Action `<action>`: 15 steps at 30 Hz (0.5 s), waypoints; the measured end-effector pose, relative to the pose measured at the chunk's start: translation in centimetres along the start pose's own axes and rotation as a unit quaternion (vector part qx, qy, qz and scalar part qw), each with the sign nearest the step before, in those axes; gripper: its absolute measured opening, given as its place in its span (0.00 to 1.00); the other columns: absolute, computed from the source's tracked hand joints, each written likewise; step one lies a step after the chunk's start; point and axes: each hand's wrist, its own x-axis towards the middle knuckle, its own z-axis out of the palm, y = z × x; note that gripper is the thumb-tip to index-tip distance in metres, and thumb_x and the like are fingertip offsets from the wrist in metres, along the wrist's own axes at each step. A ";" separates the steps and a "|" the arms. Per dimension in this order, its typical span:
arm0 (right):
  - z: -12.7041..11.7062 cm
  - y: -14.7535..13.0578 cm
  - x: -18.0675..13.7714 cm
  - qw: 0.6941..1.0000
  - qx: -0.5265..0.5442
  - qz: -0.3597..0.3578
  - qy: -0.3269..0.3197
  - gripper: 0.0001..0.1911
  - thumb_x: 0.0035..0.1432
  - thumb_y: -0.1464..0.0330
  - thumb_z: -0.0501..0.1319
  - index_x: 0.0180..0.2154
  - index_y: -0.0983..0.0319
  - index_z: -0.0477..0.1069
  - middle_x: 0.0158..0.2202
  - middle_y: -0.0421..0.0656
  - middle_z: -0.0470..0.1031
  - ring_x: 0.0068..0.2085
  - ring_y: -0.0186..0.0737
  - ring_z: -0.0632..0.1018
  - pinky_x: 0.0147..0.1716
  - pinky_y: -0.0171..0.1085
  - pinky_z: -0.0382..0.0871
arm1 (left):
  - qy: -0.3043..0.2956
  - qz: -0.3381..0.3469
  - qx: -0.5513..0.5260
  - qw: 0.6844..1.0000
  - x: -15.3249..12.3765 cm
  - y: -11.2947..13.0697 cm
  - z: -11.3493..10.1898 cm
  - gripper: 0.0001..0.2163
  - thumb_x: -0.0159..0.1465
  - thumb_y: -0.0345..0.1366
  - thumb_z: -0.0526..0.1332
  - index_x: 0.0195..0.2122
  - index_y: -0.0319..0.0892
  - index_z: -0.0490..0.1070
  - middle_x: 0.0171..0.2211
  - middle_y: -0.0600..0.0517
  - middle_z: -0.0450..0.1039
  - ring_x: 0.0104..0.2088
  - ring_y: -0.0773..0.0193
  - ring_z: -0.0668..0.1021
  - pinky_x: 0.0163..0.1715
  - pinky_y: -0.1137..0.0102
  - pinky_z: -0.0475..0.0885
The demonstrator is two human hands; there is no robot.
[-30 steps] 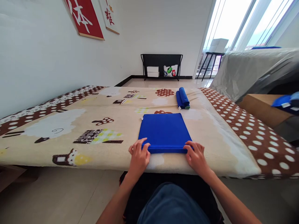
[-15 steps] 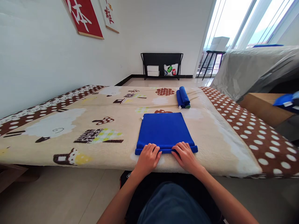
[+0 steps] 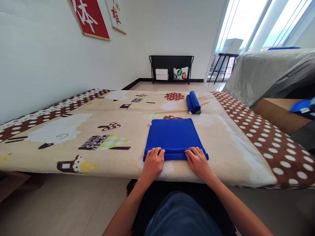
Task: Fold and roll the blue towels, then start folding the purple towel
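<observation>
A blue towel lies flat on the bed, its near edge turned over into a thin roll. My left hand grips the left part of that roll, fingers curled over the top. On the right part, my right hand is closed in the same way, with the thumb on the near side. Between the two hands the rolled edge shows bare. A small white tag sticks out at the towel's far left corner. Beyond the towel, toward the right, rest rolled blue towels lying side by side and touching.
The bed wears a cream blanket with a brown polka-dot border. Right of it stands a cardboard box near a sheet-covered piece of furniture. A black rack is against the far wall, and a stool stands by the window.
My hands have moved apart along the rolled edge, the left to the left and the right slightly to the right. The rolled blue towels have stayed put.
</observation>
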 end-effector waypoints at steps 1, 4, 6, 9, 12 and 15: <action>-0.1 0.7 -0.4 1.000 -0.007 0.006 0.006 0.13 0.71 0.69 0.50 0.46 0.61 0.73 0.45 0.47 0.74 0.45 0.45 0.71 0.46 0.43 0.62 | 0.010 -0.012 -0.005 1.000 -0.5 -0.7 0.0 0.12 0.70 0.30 0.51 0.50 0.42 0.70 0.48 0.43 0.72 0.47 0.52 0.72 0.47 0.58 0.64; -0.7 3.0 -1.7 0.999 -0.025 0.028 0.018 0.13 0.71 0.69 0.50 0.47 0.61 0.73 0.46 0.48 0.75 0.46 0.45 0.72 0.47 0.44 0.62 | 0.027 -0.053 -0.007 0.998 -2.0 -3.0 -0.5 0.12 0.69 0.29 0.51 0.48 0.42 0.70 0.48 0.43 0.72 0.49 0.52 0.72 0.49 0.58 0.63; -1.3 4.1 -2.3 0.998 -0.037 0.041 0.022 0.13 0.71 0.69 0.51 0.47 0.61 0.73 0.45 0.48 0.75 0.46 0.46 0.72 0.47 0.44 0.63 | 0.027 -0.077 0.003 0.997 -2.7 -4.2 -1.2 0.11 0.69 0.28 0.51 0.47 0.42 0.71 0.47 0.44 0.73 0.48 0.52 0.73 0.50 0.56 0.63; -1.6 3.7 -2.3 0.996 -0.062 0.060 0.040 0.12 0.69 0.70 0.53 0.46 0.60 0.74 0.44 0.48 0.76 0.46 0.48 0.73 0.47 0.47 0.63 | 0.036 -0.112 0.026 0.993 -2.4 -4.0 -2.0 0.11 0.68 0.28 0.51 0.44 0.42 0.72 0.47 0.43 0.74 0.50 0.50 0.73 0.51 0.52 0.61; -0.7 0.8 -1.2 0.997 -0.036 0.044 0.060 0.14 0.66 0.75 0.53 0.47 0.60 0.74 0.45 0.48 0.77 0.47 0.49 0.74 0.50 0.49 0.63 | 0.053 -0.097 0.002 0.994 -1.1 -1.2 -1.6 0.13 0.68 0.27 0.51 0.47 0.43 0.72 0.50 0.42 0.74 0.53 0.49 0.73 0.54 0.50 0.62; 1.3 -2.8 0.1 0.997 0.049 -0.021 0.061 0.17 0.65 0.77 0.52 0.49 0.59 0.74 0.48 0.47 0.77 0.50 0.46 0.75 0.52 0.48 0.65 | 0.043 0.007 -0.077 0.996 0.4 2.3 0.1 0.16 0.69 0.27 0.50 0.53 0.43 0.70 0.53 0.43 0.74 0.56 0.53 0.74 0.55 0.54 0.67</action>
